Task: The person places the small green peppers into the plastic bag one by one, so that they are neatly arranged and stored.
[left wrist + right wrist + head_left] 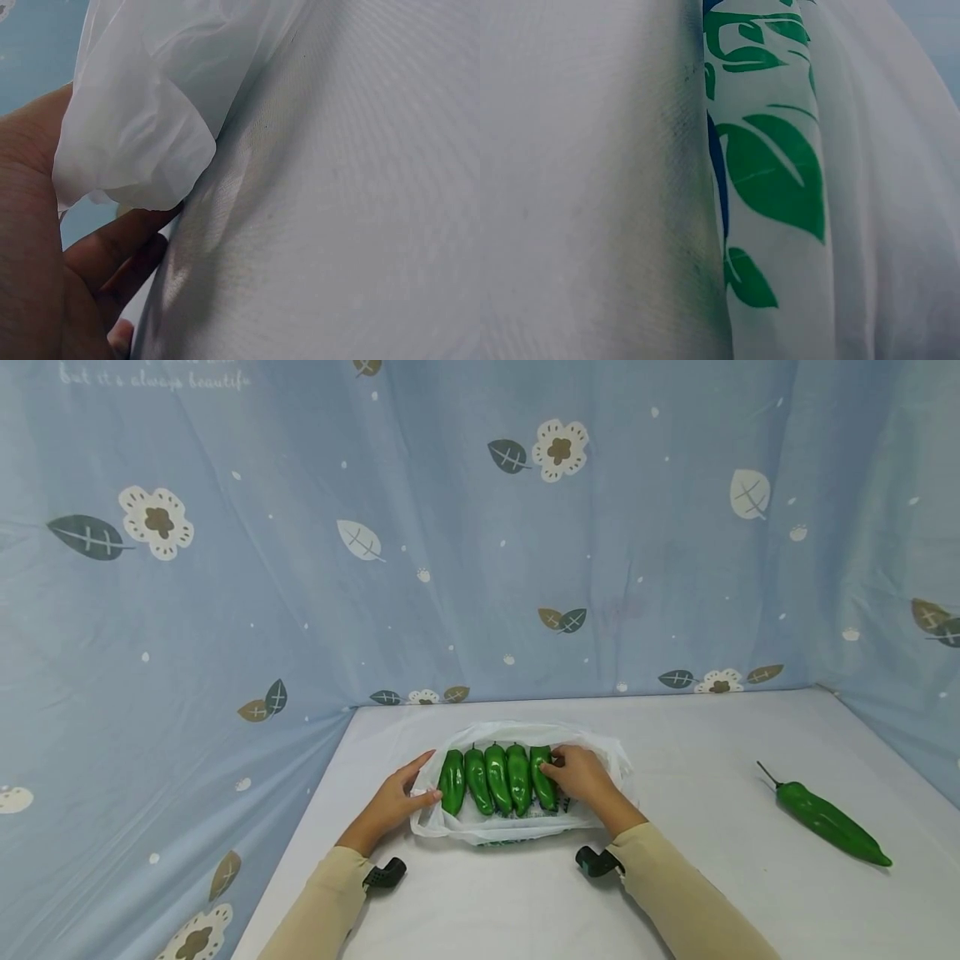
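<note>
A white plastic bag lies spread on the table with its mouth held wide. Inside it, several glossy green peppers sit side by side in a row. At the row's right end my right hand grips the last pepper by its upper part. My left hand rests against the bag's left edge, thumb and fingers spread apart, the thumb close to the leftmost pepper. In the left wrist view the bag's film covers part of that hand. The right wrist view shows only bag with printed green leaves.
One more green pepper with a long stem lies apart on the right of the white table. A blue patterned curtain hangs behind and along the sides. Dark wrist-worn devices stick out by both sleeves.
</note>
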Motion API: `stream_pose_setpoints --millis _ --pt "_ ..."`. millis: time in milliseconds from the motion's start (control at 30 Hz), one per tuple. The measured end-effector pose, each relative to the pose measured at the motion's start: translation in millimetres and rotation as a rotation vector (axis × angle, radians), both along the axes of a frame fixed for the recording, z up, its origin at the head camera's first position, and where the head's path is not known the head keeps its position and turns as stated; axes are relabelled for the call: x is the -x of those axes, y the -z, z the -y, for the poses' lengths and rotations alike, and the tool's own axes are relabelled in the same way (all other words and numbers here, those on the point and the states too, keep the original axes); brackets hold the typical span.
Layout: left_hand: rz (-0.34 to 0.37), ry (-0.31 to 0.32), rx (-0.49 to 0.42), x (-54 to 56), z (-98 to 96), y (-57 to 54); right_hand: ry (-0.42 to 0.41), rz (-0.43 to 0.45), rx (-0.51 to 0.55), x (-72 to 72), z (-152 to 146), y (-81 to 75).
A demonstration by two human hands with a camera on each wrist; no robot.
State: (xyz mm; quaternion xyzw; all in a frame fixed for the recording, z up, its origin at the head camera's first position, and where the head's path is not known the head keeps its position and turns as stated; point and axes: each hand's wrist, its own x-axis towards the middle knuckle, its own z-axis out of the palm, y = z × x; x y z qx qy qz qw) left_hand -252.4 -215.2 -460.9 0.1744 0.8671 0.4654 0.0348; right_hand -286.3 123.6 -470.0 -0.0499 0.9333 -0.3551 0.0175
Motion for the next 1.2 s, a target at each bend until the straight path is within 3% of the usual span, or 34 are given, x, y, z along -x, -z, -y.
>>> stream_pose_setpoints --millis 367,633,867,1200 --pt "-0.018 -0.008 0.008 -0.2 -0.8 0.7 -0.019 -0.005 0.02 -5.4 -5 -9.8" --pt "-0.043 -0.028 0.01 20.9 11.0 36.1 -0.019 0.019 0.057 -12.3 -10 -15.2" --pt "-0.025 -0.005 -0.009 0.1 1.7 5.3 -0.038 0.014 0.077 -18.0 -16 -19.3" --pt "-0.024 -0.01 -0.002 -0.1 1.2 4.2 -0.061 -0.006 0.075 -24.9 -26 -27.5"
